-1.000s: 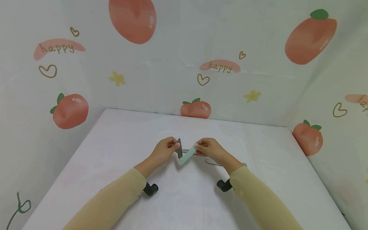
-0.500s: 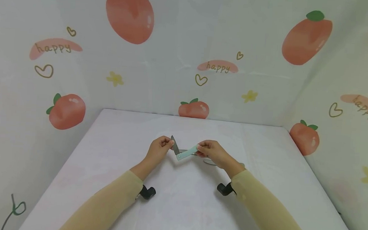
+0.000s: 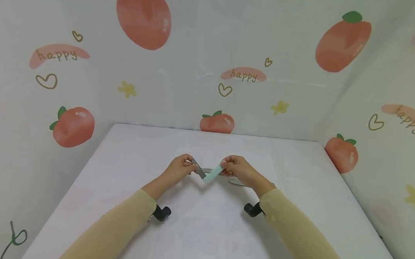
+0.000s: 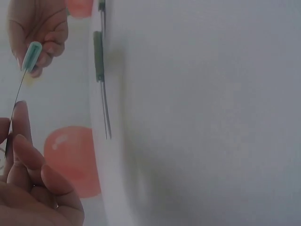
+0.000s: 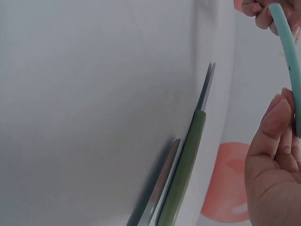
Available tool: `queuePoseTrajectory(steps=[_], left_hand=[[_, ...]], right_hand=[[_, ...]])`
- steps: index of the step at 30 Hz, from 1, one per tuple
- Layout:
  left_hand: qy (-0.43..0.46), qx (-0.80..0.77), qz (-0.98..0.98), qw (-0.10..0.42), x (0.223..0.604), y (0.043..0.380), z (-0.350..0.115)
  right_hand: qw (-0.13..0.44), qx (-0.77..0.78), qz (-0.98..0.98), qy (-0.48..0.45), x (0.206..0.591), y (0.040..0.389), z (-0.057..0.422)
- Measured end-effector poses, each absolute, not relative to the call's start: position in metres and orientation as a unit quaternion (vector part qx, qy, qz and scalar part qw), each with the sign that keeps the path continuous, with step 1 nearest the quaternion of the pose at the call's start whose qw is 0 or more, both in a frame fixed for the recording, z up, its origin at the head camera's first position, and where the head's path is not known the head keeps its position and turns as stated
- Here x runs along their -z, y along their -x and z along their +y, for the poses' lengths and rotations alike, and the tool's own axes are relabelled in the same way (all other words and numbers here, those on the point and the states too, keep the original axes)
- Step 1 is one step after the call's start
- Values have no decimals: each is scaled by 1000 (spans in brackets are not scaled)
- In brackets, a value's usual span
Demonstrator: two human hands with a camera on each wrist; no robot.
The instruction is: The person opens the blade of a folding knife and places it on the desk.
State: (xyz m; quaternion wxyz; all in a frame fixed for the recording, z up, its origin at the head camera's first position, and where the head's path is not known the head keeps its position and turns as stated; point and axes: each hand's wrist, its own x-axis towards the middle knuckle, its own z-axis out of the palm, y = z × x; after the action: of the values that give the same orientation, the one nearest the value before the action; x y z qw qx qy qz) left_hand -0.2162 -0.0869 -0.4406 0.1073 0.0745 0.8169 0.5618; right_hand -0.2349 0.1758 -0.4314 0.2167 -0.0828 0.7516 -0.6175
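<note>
A folding knife hangs above the table between the two hands, its mint-green handle [image 3: 214, 174] and grey blade [image 3: 199, 169] forming a V with the pivot lowest. My left hand [image 3: 180, 169] pinches the blade between thumb and fingers near its tip. On the other side, my right hand [image 3: 239, 168] grips the end of the handle. The left wrist view shows the blade edge-on as a thin dark line, running from the handle [image 4: 32, 55] down to the left fingers. In the right wrist view the handle [image 5: 288, 52] stands along the right edge.
Below the hands, a green-handled utensil [image 5: 185, 162] with a slim metal end lies on the white table [image 3: 196, 237]. Beside it lies a metal piece with a rounded tip [image 5: 165, 176]. A patterned cloth [image 3: 181, 86] rises behind the table, and each wrist carries a black camera [image 3: 163, 213].
The blade has swung away from the handle toward the left, widening the V. My left hand has moved slightly left with the blade; the right hand keeps nearly the same place, tilting the handle.
</note>
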Motion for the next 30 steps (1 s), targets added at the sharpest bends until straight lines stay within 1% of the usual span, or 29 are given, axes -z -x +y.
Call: queuePoseTrajectory(steps=[6,11,16,21,30], left_hand=[[-105,-535,824,153,433,222,-93],[-127,-525,819,193,427,225,-98],[-144,-539,801,218,424,225,-101],[-143,-543,797,221,427,226,-104],[-134,-538,810,193,432,227,-108]], right_hand=[[244,590,760,118,427,235,179],[251,569,772,134,421,235,179],[255,556,778,141,420,237,178],[254,544,787,141,420,239,175],[245,545,794,113,419,240,177]])
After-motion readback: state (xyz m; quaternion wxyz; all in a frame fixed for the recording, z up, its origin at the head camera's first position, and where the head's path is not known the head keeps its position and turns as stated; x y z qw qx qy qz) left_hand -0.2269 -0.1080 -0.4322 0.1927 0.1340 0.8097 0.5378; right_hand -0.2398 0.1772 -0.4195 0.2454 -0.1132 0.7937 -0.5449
